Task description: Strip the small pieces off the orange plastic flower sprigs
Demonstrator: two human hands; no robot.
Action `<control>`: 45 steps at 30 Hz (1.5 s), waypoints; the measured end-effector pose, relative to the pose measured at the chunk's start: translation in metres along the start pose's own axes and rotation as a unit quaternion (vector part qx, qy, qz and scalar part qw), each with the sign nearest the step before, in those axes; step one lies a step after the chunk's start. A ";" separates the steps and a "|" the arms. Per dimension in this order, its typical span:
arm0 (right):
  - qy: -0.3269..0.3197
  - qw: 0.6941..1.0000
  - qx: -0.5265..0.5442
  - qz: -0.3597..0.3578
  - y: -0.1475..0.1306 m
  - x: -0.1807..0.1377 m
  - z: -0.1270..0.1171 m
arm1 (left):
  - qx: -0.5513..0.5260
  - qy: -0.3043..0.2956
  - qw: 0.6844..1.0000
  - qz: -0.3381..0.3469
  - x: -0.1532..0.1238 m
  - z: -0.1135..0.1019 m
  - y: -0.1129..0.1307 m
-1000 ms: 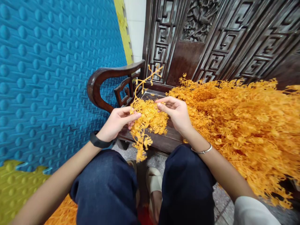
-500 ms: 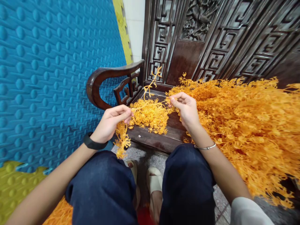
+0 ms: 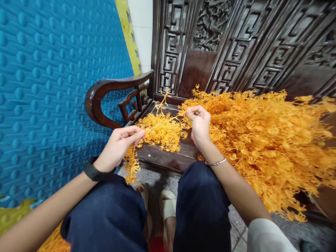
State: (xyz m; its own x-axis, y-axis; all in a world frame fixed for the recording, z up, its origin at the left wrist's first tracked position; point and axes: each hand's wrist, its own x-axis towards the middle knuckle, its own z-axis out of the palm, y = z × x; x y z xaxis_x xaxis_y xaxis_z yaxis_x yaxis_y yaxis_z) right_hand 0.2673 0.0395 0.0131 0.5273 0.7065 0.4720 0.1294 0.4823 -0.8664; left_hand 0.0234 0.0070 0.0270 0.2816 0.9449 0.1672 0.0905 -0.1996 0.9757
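My left hand (image 3: pixel 122 145) pinches a thin yellow-orange plastic flower stem (image 3: pixel 158 124), closed between thumb and fingers. A frilly tail (image 3: pixel 132 165) of the same colour hangs below that hand. Across from it, my right hand (image 3: pixel 200 126) is closed in a pinch at the stem's other end, fingertips against yellow blossoms. A forked side branch (image 3: pixel 163 101) rises from between the hands. Under the stem, a small heap of yellow flower pieces (image 3: pixel 168 141) lies on the dark wooden seat (image 3: pixel 168 160).
A large pile of orange plastic sprigs (image 3: pixel 262 140) covers the seat to the right. A curved wooden armrest (image 3: pixel 96 96) and carved backrest (image 3: pixel 198 70) border the seat. Blue textured foam mat (image 3: pixel 52 87) lies at left. More orange strands (image 3: pixel 55 241) show at lower left.
The view has shifted, so both hands and the bench appear further left. The forked branch has dropped lower, closer to the heap. Both hands keep their pinch.
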 end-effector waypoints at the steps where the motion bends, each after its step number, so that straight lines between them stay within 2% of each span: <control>1: 0.033 0.999 0.011 0.003 0.004 0.005 -0.005 | -0.003 0.017 1.000 -0.009 -0.001 -0.003 -0.001; 3: 0.099 0.994 0.034 0.018 0.013 0.014 -0.017 | -0.017 0.056 0.998 -0.025 -0.002 -0.013 -0.004; 4: 0.113 0.992 0.044 0.032 0.017 0.017 -0.022 | -0.023 0.073 0.997 -0.028 -0.003 -0.018 -0.006; 5: 0.102 0.992 0.046 0.050 0.021 0.019 -0.025 | -0.028 0.084 0.996 -0.028 -0.003 -0.022 -0.007; 7: 0.036 0.996 0.025 0.080 0.029 0.019 -0.025 | -0.032 0.097 0.995 -0.019 -0.003 -0.027 -0.009; 10: -0.075 0.988 -0.036 0.128 0.041 0.016 -0.008 | -0.046 0.101 0.994 0.004 -0.003 -0.026 -0.008; 14: -0.141 0.969 -0.065 0.194 0.059 0.014 0.014 | -0.075 0.098 0.992 0.035 -0.004 -0.023 -0.007; 17: -0.192 0.955 -0.071 0.215 0.064 0.013 0.019 | -0.100 0.102 0.988 0.062 -0.004 -0.025 -0.008; 19: -0.225 0.949 -0.074 0.209 0.058 0.008 0.020 | -0.123 0.098 0.985 0.068 -0.005 -0.026 -0.009; 21: -0.288 0.933 -0.061 0.206 0.042 -0.001 0.023 | -0.134 0.093 0.984 0.073 -0.005 -0.027 -0.009; 24: -0.444 0.869 -0.021 0.217 0.011 -0.024 0.035 | -0.122 0.091 0.984 0.087 -0.006 -0.026 -0.008; 26: -0.511 0.835 -0.028 0.202 -0.008 -0.042 0.045 | -0.102 0.075 0.988 0.088 -0.008 -0.024 -0.008; 28: -0.518 0.834 -0.048 0.182 -0.020 -0.057 0.054 | -0.085 0.050 0.991 0.087 -0.008 -0.022 -0.008; 30: -0.499 0.847 -0.043 0.179 -0.025 -0.065 0.058 | -0.074 0.039 0.993 0.085 -0.008 -0.020 -0.009; 32: -0.475 0.861 -0.008 0.182 -0.026 -0.066 0.059 | -0.075 0.051 0.993 0.072 -0.006 -0.019 -0.011; 35: -0.460 0.866 0.063 0.187 -0.027 -0.061 0.056 | -0.102 0.080 0.991 0.043 -0.003 -0.019 -0.012; 37: -0.469 0.854 0.107 0.196 -0.028 -0.058 0.054 | -0.116 0.063 0.991 0.006 -0.002 -0.019 -0.013; 40: -0.485 0.831 0.165 0.219 -0.028 -0.059 0.054 | -0.118 -0.025 0.991 -0.061 0.000 -0.019 -0.015; 42: -0.481 0.823 0.192 0.235 -0.028 -0.061 0.055 | -0.113 -0.059 0.990 -0.067 0.000 -0.018 -0.016; 45: -0.473 0.824 0.188 0.250 -0.029 -0.063 0.055 | -0.097 -0.047 0.993 -0.043 0.000 -0.016 -0.017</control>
State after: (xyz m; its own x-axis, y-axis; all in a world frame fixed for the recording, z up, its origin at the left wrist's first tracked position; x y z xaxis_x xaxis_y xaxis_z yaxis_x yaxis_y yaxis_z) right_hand 0.1844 0.0096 0.0172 -0.4768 0.8674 0.1423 -0.2694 0.0098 -0.9630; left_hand 0.0063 0.0150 0.0128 0.3692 0.9262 0.0767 -0.0660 -0.0562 0.9962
